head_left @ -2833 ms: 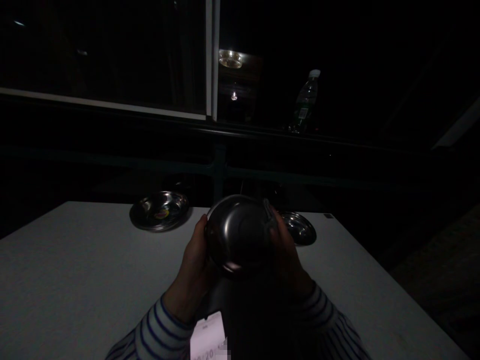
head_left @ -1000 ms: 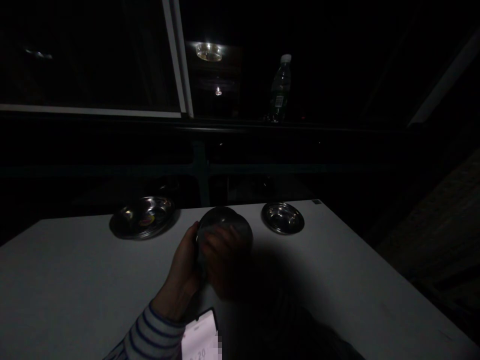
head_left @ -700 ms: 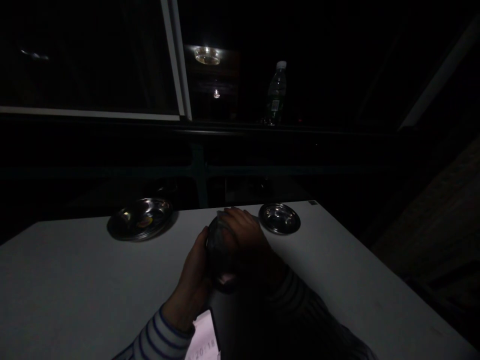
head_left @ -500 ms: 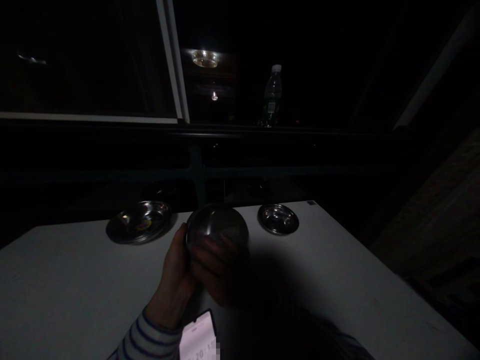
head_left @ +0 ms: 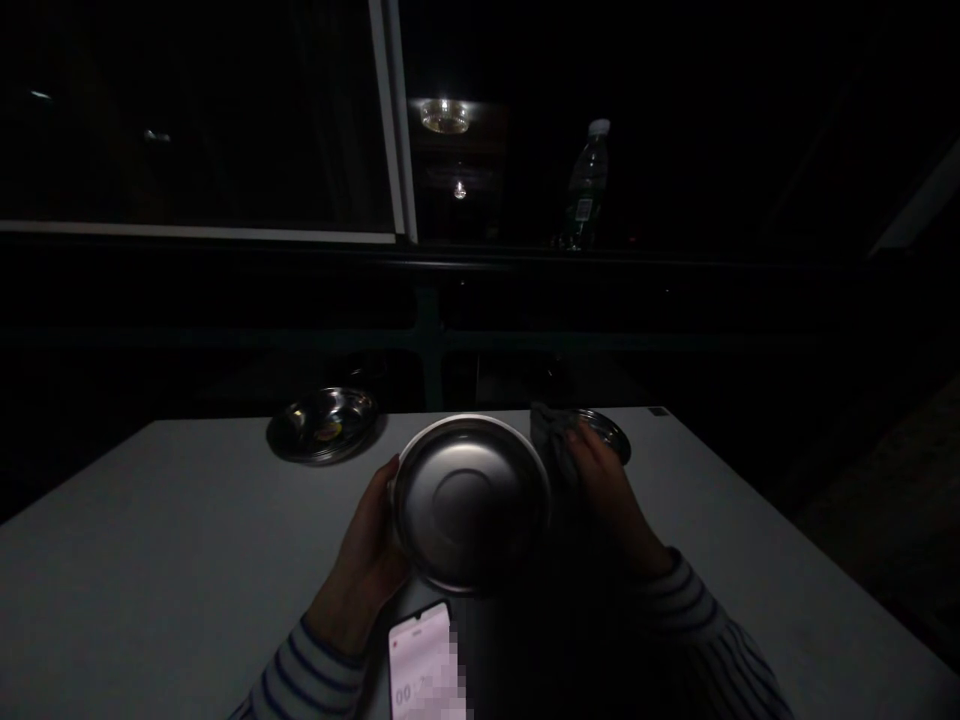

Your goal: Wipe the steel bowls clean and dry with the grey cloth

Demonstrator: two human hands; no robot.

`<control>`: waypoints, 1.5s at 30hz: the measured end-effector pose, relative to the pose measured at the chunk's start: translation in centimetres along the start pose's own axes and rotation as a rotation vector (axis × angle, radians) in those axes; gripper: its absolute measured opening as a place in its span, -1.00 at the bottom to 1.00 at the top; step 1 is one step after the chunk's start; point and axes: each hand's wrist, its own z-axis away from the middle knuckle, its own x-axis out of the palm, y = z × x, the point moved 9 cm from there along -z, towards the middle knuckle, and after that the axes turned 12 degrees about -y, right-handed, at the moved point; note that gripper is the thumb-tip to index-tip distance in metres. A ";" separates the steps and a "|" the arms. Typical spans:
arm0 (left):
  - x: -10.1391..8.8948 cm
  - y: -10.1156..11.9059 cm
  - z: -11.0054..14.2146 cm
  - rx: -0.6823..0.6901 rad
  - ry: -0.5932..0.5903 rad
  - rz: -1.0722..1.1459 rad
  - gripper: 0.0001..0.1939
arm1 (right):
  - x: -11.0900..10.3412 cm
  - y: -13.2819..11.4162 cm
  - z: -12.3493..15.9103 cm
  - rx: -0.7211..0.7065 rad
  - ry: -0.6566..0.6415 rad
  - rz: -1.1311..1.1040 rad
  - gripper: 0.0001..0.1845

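Observation:
The scene is very dark. My left hand (head_left: 365, 560) grips the left rim of a steel bowl (head_left: 471, 500), held tilted above the white table (head_left: 150, 560) with its underside facing me. My right hand (head_left: 604, 485) is just right of the bowl, fingers closed on a dark cloth (head_left: 551, 440). The cloth sits off the bowl's right edge, in front of a small steel dish (head_left: 611, 432).
A wider steel plate (head_left: 324, 424) lies at the table's far left-centre. A lit phone (head_left: 424, 665) rests near my left wrist. A plastic water bottle (head_left: 586, 188) stands on the dark ledge behind. The table's right edge drops off into darkness.
My right hand with the cloth has come off the bowl and moved to its right. The bowl has been turned so its underside faces me squarely.

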 end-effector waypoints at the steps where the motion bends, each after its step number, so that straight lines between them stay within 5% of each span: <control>1: 0.1 0.0 0.3 0.006 0.002 0.012 -0.87 | -0.5 0.5 0.3 0.020 0.020 -0.024 -0.68; 8: 0.8 2.1 1.5 0.142 0.094 -0.101 -0.79 | -2.1 1.8 2.5 0.096 0.067 -0.060 -0.62; 11: 0.3 4.1 2.0 0.244 0.224 -0.452 -0.72 | -2.0 3.0 3.4 0.080 0.035 -0.069 -0.61; 14: 1.4 4.9 1.9 0.320 0.229 -0.931 -0.60 | -2.0 4.3 4.2 0.000 -0.008 -0.008 -0.61; 20: 3.7 1.8 -0.1 0.451 0.071 -1.766 -0.52 | -1.7 5.5 4.7 0.013 -0.026 -0.012 -0.55; 26: 3.6 -2.7 -1.6 0.333 -0.081 -2.218 -0.56 | -1.6 4.3 4.6 0.064 -0.017 -0.153 -0.52; 34: 3.6 -7.0 -2.4 0.172 -0.194 -2.285 -0.63 | -1.5 4.7 4.8 0.140 -0.033 -0.242 -0.65; 40: 3.7 -6.0 -2.0 0.192 -0.185 -2.221 -0.58 | -1.8 4.0 3.9 0.130 -0.040 -0.217 -0.70; 42: 4.2 -4.4 -1.9 0.245 -0.157 -2.039 -0.60 | -1.0 3.4 3.4 0.157 -0.048 -0.253 -0.72; 45: 4.0 -1.8 -2.6 0.284 -0.090 -1.421 -0.62 | 1.4 2.8 2.4 0.222 -0.109 -0.382 -0.69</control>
